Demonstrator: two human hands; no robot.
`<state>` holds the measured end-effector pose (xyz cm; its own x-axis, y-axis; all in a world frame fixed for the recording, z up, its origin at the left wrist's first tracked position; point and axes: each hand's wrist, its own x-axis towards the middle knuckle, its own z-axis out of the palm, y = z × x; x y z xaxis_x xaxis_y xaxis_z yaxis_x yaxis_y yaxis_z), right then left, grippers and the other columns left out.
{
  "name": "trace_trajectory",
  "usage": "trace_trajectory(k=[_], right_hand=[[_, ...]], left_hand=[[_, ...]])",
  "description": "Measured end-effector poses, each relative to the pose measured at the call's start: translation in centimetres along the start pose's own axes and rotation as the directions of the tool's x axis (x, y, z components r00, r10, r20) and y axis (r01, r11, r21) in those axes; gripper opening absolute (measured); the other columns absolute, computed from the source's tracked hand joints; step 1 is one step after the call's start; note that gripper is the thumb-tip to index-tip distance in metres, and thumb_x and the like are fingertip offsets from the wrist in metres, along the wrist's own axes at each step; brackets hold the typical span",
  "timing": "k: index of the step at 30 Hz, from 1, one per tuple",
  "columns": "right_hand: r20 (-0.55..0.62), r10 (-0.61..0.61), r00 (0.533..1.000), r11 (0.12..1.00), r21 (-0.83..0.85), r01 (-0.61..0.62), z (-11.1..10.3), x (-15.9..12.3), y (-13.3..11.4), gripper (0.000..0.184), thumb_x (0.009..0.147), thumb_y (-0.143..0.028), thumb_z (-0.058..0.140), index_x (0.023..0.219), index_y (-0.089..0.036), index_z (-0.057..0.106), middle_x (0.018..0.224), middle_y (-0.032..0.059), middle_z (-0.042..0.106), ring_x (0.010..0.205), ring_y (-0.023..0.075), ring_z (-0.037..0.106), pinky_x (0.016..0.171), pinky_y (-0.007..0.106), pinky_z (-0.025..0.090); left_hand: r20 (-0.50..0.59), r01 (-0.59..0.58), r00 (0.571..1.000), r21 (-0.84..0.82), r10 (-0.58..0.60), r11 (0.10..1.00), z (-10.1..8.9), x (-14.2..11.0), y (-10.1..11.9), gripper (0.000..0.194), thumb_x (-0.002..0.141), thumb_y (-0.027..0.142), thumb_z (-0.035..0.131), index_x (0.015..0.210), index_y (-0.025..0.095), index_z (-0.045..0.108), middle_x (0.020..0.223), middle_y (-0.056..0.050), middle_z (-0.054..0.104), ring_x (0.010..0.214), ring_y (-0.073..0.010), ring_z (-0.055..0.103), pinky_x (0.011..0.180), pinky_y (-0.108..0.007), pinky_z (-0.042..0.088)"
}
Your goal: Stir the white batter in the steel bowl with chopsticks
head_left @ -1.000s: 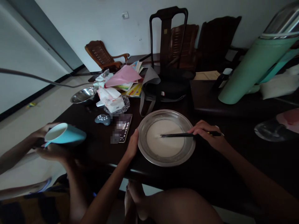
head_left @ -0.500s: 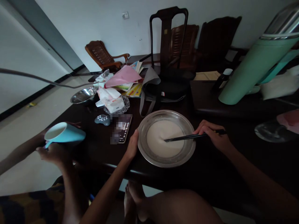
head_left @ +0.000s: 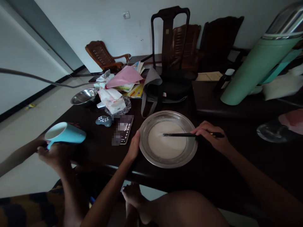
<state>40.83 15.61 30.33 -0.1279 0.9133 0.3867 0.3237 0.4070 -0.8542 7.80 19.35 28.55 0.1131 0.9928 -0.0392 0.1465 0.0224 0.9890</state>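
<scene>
Bowl (head_left: 168, 162) of pale liquid (head_left: 165, 148) on dark table (head_left: 106, 157). Left hand (head_left: 134, 145) at bowl's left rim, fingers lightly bent against it. Right hand (head_left: 211, 135) at bowl's right, fingers closed round black chopsticks (head_left: 182, 135), tips in liquid. Phone (head_left: 125, 130) left of bowl; blue mug (head_left: 68, 133), held by another person, farther left.

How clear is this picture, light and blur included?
Head view: dim overall, dark table with a soft glare along its near edge; wide-angle stretch leans the green flask; pixelated patch over part of the phone.
</scene>
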Motion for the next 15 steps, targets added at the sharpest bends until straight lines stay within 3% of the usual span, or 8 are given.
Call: trace_trajectory(k=[3,8,12,15], right_hand=[[-0.081,0.033,0.996,0.998,0.056,-0.028,-0.15,-0.01,-0.05,0.032,0.095,-0.034,0.05,0.069,-0.025,0.066,0.076,0.0027,0.071,0.074,0.0201,0.065,0.073,0.037,0.051],[0.035,-0.025,0.999,1.0,0.004,0.025,0.08,0.06,-0.13,0.023,0.092,-0.034,0.056,0.076,-0.026,0.07,0.084,0.0029,0.075,0.08,0.0217,0.065,0.076,0.038,0.051],[-0.079,0.037,0.996,0.999,0.024,-0.035,-0.02,0.11,-0.24,0.029,0.093,-0.037,0.053,0.071,-0.025,0.068,0.08,0.0031,0.073,0.076,0.0207,0.065,0.075,0.037,0.051],[-0.022,0.041,0.999,0.997,0.06,-0.04,-0.01,0.12,-0.25,0.032,0.094,-0.037,0.051,0.069,-0.025,0.067,0.077,0.0029,0.073,0.074,0.0204,0.065,0.072,0.036,0.051]], left_hand=[[0.002,-0.014,1.0,0.003,0.014,1.0,-0.03,0.03,-0.08,0.067,0.092,0.064,0.034,0.131,0.015,0.058,0.139,-0.008,0.058,0.134,-0.0266,0.046,0.116,-0.039,0.029],[0.007,-0.013,1.0,0.012,0.013,1.0,-0.08,0.07,-0.22,0.067,0.092,0.064,0.032,0.132,0.016,0.058,0.14,-0.007,0.058,0.136,-0.0267,0.044,0.117,-0.039,0.027],[-0.015,-0.001,1.0,0.019,0.001,1.0,-0.03,0.1,-0.25,0.068,0.091,0.065,0.034,0.132,0.017,0.058,0.138,-0.007,0.059,0.135,-0.0275,0.045,0.117,-0.041,0.027],[-0.001,-0.009,1.0,0.0,0.009,1.0,-0.02,0.12,-0.26,0.068,0.091,0.064,0.034,0.134,0.017,0.057,0.138,-0.007,0.059,0.136,-0.0272,0.044,0.116,-0.041,0.027]])
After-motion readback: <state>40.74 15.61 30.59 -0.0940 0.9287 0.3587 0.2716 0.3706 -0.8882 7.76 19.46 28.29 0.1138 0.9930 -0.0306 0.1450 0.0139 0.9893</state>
